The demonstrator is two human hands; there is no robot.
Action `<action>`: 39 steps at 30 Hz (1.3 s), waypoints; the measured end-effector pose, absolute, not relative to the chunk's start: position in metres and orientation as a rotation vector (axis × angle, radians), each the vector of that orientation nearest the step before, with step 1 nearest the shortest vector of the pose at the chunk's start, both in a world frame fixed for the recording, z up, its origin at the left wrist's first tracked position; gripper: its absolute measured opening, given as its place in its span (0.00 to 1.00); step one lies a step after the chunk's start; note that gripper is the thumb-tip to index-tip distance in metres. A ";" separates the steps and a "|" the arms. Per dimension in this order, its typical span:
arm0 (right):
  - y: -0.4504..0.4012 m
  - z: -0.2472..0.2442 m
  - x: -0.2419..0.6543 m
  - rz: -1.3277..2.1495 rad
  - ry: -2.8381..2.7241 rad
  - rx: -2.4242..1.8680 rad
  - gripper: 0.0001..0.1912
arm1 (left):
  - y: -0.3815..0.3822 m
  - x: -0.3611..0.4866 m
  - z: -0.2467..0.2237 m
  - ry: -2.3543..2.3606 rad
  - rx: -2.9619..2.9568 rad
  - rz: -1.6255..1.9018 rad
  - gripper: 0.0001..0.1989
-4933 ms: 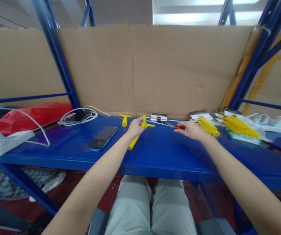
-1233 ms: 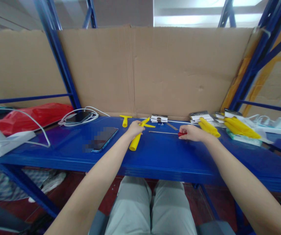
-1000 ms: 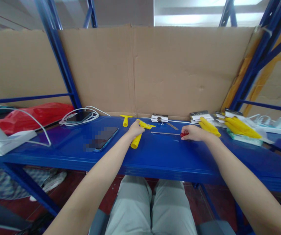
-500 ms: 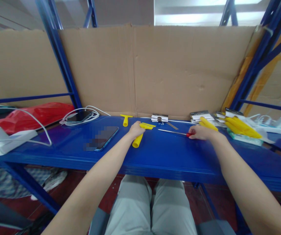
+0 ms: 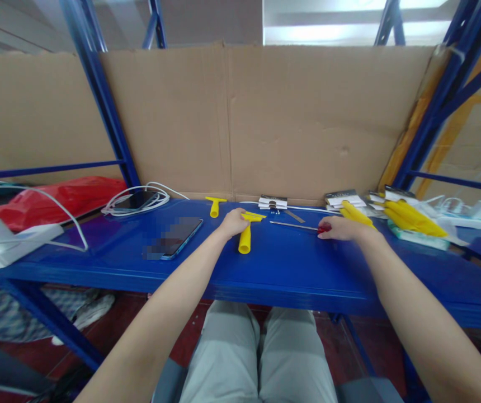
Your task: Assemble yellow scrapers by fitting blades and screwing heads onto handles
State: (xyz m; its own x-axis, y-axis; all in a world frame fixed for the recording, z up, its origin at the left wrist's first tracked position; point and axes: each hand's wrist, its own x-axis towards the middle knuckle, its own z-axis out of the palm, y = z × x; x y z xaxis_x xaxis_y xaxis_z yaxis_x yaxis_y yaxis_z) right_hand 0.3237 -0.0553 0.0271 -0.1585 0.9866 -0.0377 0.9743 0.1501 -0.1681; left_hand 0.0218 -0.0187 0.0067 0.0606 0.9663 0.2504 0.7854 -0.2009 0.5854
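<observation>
My left hand (image 5: pixel 234 223) is closed on one end of the head of a yellow T-shaped scraper (image 5: pixel 245 240). The scraper's hollow round handle points toward me, over the blue table. In my right hand (image 5: pixel 336 228) is the red handle of a screwdriver (image 5: pixel 293 225), whose long metal shaft points left toward the scraper. Beyond the shaft a thin flat metal strip (image 5: pixel 294 215) lies beside a few tiny bits too small to name. Another yellow T-shaped scraper (image 5: pixel 215 207) rests farther back, left of my left hand.
A phone (image 5: pixel 177 238) lies to the left on the blue table (image 5: pixel 274 274). Clipped papers (image 5: pixel 273 202) stand by the cardboard wall. At right are yellow handles (image 5: pixel 414 218) near cables; at left, a red bag (image 5: pixel 60 198), coiled cable (image 5: pixel 163 196) and white power strip (image 5: pixel 18 246).
The scraper in my left hand has turned, so its handle end has swung right and now points more straight toward me. My right hand and the screwdriver have barely shifted.
</observation>
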 end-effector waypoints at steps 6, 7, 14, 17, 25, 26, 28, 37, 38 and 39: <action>-0.054 0.025 0.320 0.218 -2.256 -1.956 0.12 | -0.016 0.019 0.006 1.815 2.277 0.850 0.17; -0.055 0.025 0.319 0.201 -2.236 -1.959 0.13 | -0.016 0.019 0.006 1.806 2.286 0.860 0.18; -0.059 0.029 0.302 0.099 -2.203 -1.846 0.15 | -0.017 0.018 0.009 1.841 2.236 0.918 0.16; -0.060 0.028 0.294 0.086 -2.177 -1.725 0.15 | -0.019 0.018 0.011 1.840 2.230 0.989 0.15; -0.029 0.027 0.289 0.006 -1.861 -1.630 0.16 | -0.023 0.022 0.014 1.783 2.225 1.130 0.15; -0.021 0.029 0.290 0.007 -1.810 -1.655 0.16 | -0.023 0.023 0.015 1.767 2.230 1.136 0.14; -0.006 0.034 0.290 0.039 -1.722 -1.742 0.18 | -0.023 0.024 0.015 1.754 2.233 1.148 0.14; 0.041 0.035 0.258 0.165 -1.756 -2.037 0.23 | -0.028 0.025 0.016 1.744 2.222 1.128 0.14; 0.044 0.032 0.253 0.176 -1.755 -2.072 0.24 | -0.029 0.026 0.016 1.737 2.232 1.134 0.14; 0.048 0.030 0.249 0.180 -1.744 -2.106 0.25 | -0.029 0.026 0.016 1.728 2.241 1.139 0.14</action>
State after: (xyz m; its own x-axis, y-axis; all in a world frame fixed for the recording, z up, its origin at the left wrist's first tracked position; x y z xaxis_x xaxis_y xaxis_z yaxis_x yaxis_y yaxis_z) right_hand 0.2487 0.0478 0.0302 0.2141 0.9650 0.1517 0.9137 -0.1429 -0.3805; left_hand 0.0258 -0.0294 0.0161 0.0816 0.8645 0.4960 0.7967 -0.3556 0.4887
